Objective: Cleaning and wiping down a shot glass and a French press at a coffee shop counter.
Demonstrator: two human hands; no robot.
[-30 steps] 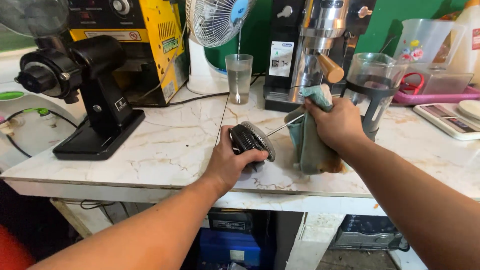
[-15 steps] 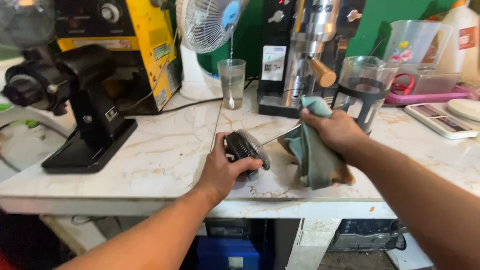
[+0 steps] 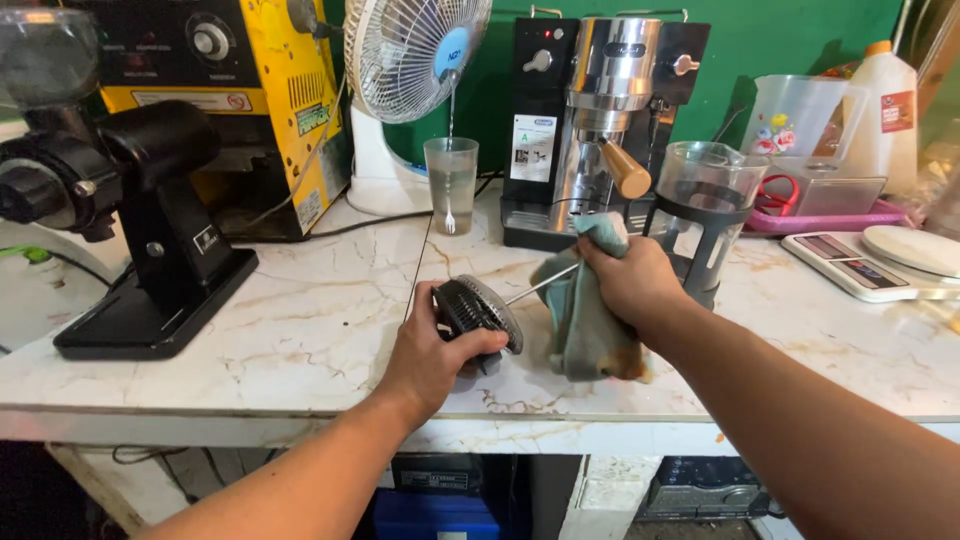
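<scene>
My left hand (image 3: 432,350) grips the round black mesh filter disc of a plunger (image 3: 482,310), held on its side just above the marble counter (image 3: 300,330). A thin metal rod (image 3: 540,285) runs from the disc toward my right hand (image 3: 630,280). That hand is closed on a stained teal cloth (image 3: 585,320), which is wrapped round the rod's far end and hangs down to the counter. A glass press jug (image 3: 708,215) in a black frame stands just right of my right hand.
A black coffee grinder (image 3: 130,220) stands at left, a yellow machine (image 3: 230,90) and a white fan (image 3: 415,60) behind it. A glass of water (image 3: 451,183) and an espresso machine (image 3: 600,120) sit at the back. A scale (image 3: 870,262), plastic containers and a bottle lie at right.
The view has shifted down and left. Both hands stay on the plunger and cloth; the cloth hand has slid slightly along the rod.
</scene>
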